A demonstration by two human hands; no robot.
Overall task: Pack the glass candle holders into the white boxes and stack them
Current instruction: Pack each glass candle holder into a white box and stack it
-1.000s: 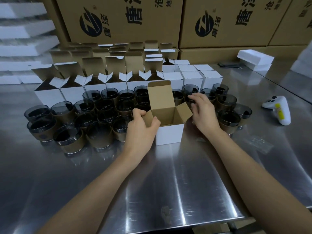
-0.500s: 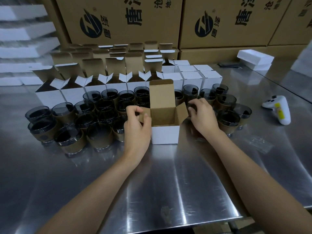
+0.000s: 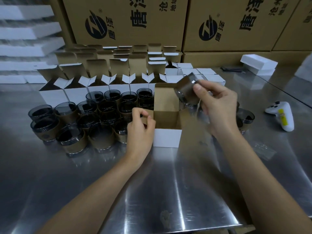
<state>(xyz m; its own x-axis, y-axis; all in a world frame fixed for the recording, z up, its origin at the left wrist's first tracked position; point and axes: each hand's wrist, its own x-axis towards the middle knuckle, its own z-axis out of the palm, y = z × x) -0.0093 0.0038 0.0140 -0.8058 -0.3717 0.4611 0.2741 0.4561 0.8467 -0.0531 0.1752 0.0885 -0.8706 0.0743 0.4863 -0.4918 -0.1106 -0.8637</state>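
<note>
Head view: right hand (image 3: pixel 217 105) clamped around one holder (image 3: pixel 187 91), lifted and tilted, blurred, above and just right of the open box (image 3: pixel 167 137). Thumb on the paper sleeve, fingers wrapped behind. Holder not yet in the box.

Left hand (image 3: pixel 141 130) pinches the box's left side flap, fingers closed on the card, steadying it. Tall lid flap stands upright at the back; inside looks bare as far as can be seen.

Box sits on the steel table (image 3: pixel 168 191), touching the front edge of the holder cluster (image 3: pixel 81 122). Many dark glass holders with brown sleeves stand there, left of the box, a few more behind the right hand.

Behind them, rows of open boxes (image 3: pixel 101 85), flaps up, apparently waiting. To the right rear, closed boxes (image 3: pixel 202 72) in a small block; whether they are filled cannot be told.

Judgement: early to middle of the job. One holder about to go in; dozens left unpacked. Flaps of this box yet to be closed, and it has yet to join a stack.

White controller (image 3: pixel 282 115) lies well apart on the right. Cartons (image 3: pixel 128 22) along the back wall.
</note>
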